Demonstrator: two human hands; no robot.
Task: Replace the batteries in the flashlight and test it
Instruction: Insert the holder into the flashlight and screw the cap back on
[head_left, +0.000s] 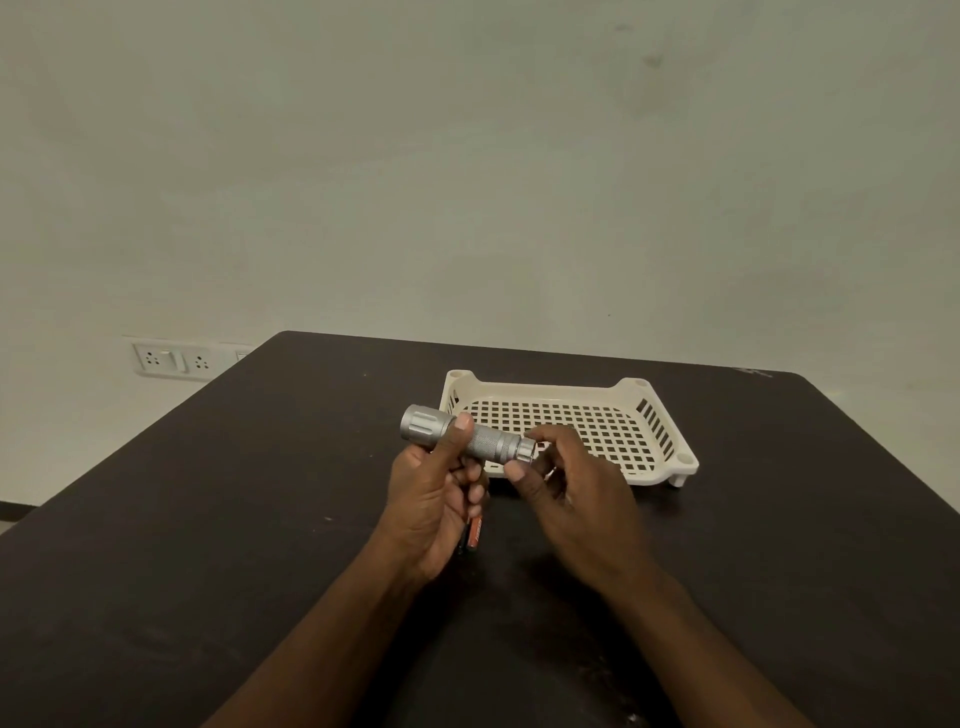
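A silver flashlight (467, 435) is held level above the dark table (260, 519), its wide head pointing left. My left hand (436, 499) grips its body, thumb on top. My right hand (566, 488) has its thumb and fingertips pinched around the tail cap end (525, 451). Below my left hand, orange and black batteries (474, 535) lie on the table, partly hidden by my fingers.
A cream plastic basket tray (654, 447) with a gridded bottom stands just behind my hands. Wall sockets (171, 359) sit past the table's far left edge. The pale wall rises behind the table.
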